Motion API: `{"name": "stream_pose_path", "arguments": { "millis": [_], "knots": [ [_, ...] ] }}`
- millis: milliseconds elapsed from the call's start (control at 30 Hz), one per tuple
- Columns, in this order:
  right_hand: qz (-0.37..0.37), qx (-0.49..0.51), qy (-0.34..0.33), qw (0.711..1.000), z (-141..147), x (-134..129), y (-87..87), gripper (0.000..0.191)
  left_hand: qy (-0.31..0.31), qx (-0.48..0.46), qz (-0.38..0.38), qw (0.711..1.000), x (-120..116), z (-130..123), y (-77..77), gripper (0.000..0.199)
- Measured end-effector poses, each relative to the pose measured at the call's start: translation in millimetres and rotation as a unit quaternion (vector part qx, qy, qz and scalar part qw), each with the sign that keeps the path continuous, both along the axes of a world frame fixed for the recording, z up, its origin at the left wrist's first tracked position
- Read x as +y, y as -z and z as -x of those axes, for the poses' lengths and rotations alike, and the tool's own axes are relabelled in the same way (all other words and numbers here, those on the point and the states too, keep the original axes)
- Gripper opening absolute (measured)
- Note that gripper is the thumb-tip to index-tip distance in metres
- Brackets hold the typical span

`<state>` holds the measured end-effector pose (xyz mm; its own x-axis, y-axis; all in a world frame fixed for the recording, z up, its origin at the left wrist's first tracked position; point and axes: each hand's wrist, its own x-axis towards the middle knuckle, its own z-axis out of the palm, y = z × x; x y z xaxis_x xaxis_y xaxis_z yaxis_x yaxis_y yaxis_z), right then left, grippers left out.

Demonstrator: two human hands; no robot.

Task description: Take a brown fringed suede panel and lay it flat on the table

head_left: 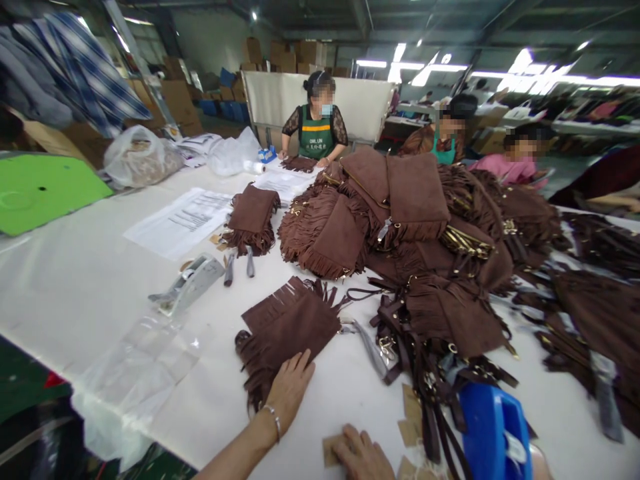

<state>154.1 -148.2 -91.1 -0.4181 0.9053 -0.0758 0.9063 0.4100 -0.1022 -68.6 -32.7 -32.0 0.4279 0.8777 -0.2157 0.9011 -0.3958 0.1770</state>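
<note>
My left hand (293, 387), with a bracelet at its wrist, lies flat with fingers stretched on the lower edge of a brown fringed bag (295, 333). Near the front edge, my right hand (364, 453) rests with its fingertips on a small tan card (331, 451); its fingers are bent but apart. Beside the bag are a grey-wrapped strap end (373, 347) and a tangle of brown straps (395, 327). More tan cards (411, 413) lie right of my right hand.
A large heap of brown bags (415, 193) fills the table's back right. A tape dispenser (187, 283) and plastic bags (145, 360) are at left. A blue container (493, 430) stands front right. A person (316, 127) works across the table.
</note>
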Motion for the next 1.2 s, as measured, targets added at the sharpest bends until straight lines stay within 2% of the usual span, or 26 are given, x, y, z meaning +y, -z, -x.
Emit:
{"name": "stream_pose_path", "arguments": {
  "millis": [133, 200, 267, 367, 433, 533, 700, 800, 967, 1067, 1200],
  "knots": [
    [0.038, 0.008, -0.002, 0.999, -0.5, 0.9, -4.0, 0.053, 0.003, 0.035, 0.001, 0.999, -15.9, 51.2, -14.0, 0.071],
    [0.059, 0.019, 0.004, 0.998, -1.2, 1.0, -7.0, 0.056, -0.003, 0.029, -0.001, 1.000, -20.1, 65.1, -17.7, 0.071],
    [0.085, 0.027, 0.013, 0.996, -1.6, 1.4, -10.8, 0.061, -0.022, 0.001, -0.007, 1.000, -19.9, 67.4, -19.9, 0.060],
    [0.131, 0.030, 0.024, 0.991, -1.4, 3.0, -15.9, 0.061, -0.050, -0.044, -0.011, 0.998, -10.4, 51.8, -22.3, 0.032],
    [0.148, 0.026, 0.026, 0.988, -1.1, 4.1, -17.8, 0.060, -0.047, -0.063, -0.012, 0.997, 1.1, 33.4, -23.2, 0.023],
    [0.152, 0.013, 0.026, 0.988, -0.7, 4.9, -18.0, 0.059, -0.022, -0.098, -0.024, 0.995, 24.3, 2.5, -21.1, 0.023],
    [0.165, -0.005, 0.031, 0.986, 0.3, 5.2, -17.1, 0.062, -0.010, -0.131, -0.030, 0.991, 69.4, -37.9, -8.3, 0.040],
    [0.179, 0.000, 0.043, 0.983, 0.2, 6.1, -19.1, 0.062, -0.001, -0.136, -0.008, 0.991, 89.7, -46.4, -3.9, 0.031],
    [0.213, 0.043, 0.044, 0.975, -3.2, 8.9, -25.6, 0.057, 0.003, -0.142, 0.036, 0.989, 105.6, -40.2, -7.8, 0.015],
    [0.211, 0.060, 0.046, 0.974, -3.3, 10.0, -26.5, 0.053, -0.013, -0.143, 0.053, 0.988, 110.8, -42.7, -8.9, 0.017],
    [0.180, 0.046, 0.054, 0.981, -0.6, 10.5, -23.1, 0.053, -0.042, -0.167, 0.063, 0.983, 118.3, -59.7, -5.1, 0.019]
  ]
}}
